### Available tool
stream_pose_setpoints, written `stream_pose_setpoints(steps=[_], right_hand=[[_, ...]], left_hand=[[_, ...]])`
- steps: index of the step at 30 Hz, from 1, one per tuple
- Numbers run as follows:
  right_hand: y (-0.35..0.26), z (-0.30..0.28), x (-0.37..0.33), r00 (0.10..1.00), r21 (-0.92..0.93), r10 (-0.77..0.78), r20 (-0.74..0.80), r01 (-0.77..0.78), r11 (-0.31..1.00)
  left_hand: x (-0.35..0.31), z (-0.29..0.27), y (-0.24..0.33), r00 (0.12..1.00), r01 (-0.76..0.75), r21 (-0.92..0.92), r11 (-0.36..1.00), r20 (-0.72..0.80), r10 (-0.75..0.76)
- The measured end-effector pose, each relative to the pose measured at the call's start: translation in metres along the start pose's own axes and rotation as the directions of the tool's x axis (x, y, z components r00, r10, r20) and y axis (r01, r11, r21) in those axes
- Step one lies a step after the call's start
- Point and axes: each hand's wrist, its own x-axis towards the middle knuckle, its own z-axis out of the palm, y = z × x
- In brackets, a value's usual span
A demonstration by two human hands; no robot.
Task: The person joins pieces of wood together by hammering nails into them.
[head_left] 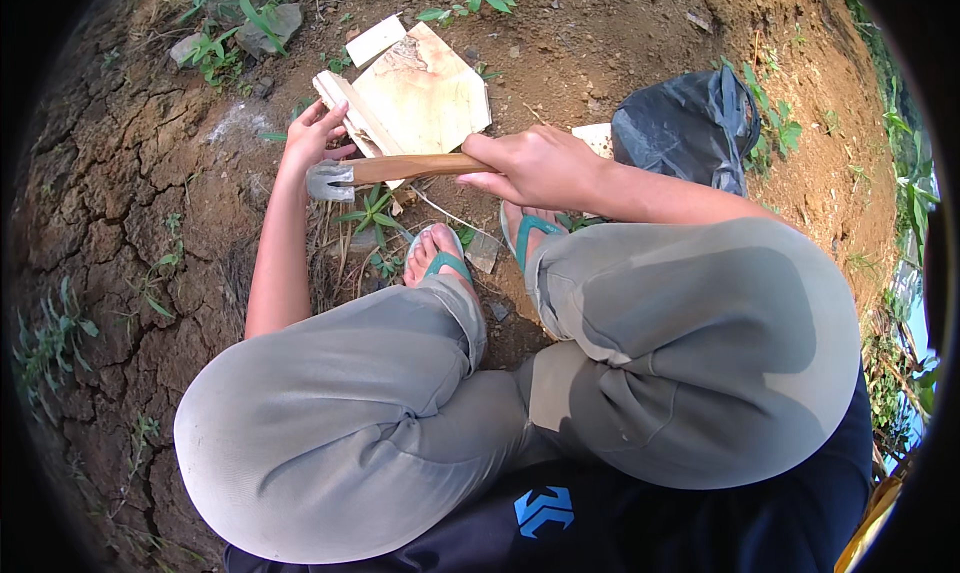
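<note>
My right hand (535, 168) is wrapped round the wooden handle of a claw hammer (400, 168), held level in front of my feet. Its grey metal head points left, near my left wrist. Beyond the hammer, my left hand (318, 135) grips the left side of a pale wooden strip (357, 111); part of its fingers are hidden against the wood. That strip runs along the left edge of a flat, pale wooden board (432, 88) with angled corners. A small wooden block (376, 41) lies at the board's far left corner.
A black plastic bag (685, 125) lies on the right, with a pale wood piece (596, 138) beside it. Stones (270, 28) and weeds sit at the far left. Cracked soil (120, 203) spreads left. My sandalled feet (440, 255) are close below the hammer.
</note>
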Motion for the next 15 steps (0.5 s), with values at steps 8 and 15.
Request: stream_pose_setpoints(steps=[8,15], right_hand=[[0.002,-0.001,0.003,0.998,-0.041,0.054,0.046,-0.052,0.998],[0.012,0.011,-0.001,0.979,-0.072,0.134,0.152,-0.124,0.99]], left_hand=[[0.008,-0.002,-0.01,0.999,-0.028,0.07,0.997,-0.015,0.029],[-0.002,0.005,0.004,0.995,-0.074,0.133,0.988,0.081,0.064]])
